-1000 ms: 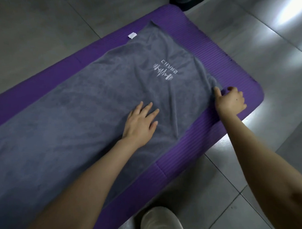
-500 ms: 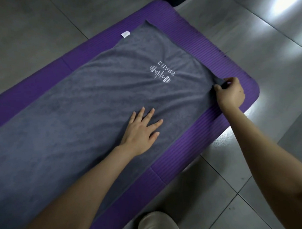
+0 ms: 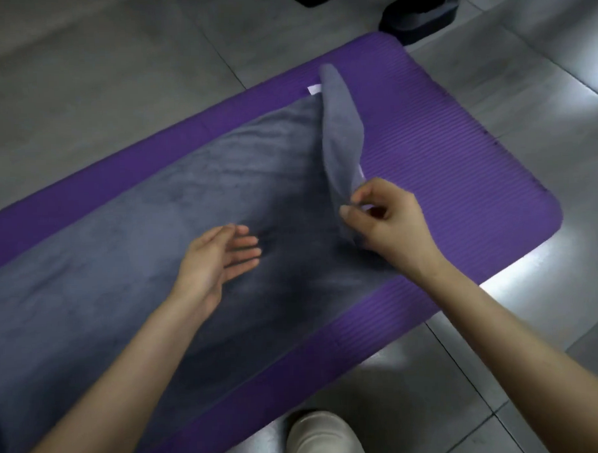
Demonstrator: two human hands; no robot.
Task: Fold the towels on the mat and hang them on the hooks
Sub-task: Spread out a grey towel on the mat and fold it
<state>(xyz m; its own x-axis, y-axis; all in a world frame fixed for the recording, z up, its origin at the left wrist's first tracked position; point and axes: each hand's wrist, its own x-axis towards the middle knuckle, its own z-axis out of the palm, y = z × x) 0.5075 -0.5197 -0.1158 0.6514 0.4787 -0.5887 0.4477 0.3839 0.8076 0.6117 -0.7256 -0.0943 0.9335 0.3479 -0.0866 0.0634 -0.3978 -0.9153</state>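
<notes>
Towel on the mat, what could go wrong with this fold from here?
1. The right hand pinches just one corner of the towel. The far edge by the tag may lag, so the fold could land skewed.
2. The left hand looks open and off the cloth, so the towel might slide or bunch on the mat.

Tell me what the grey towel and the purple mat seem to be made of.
The grey towel looks like plush microfibre or terry, matte; its nap shows mottled brush marks and the lifted end droops limply. The purple mat is probably foam rubber, matte, with fine parallel ribs and thick rounded edges.
</notes>
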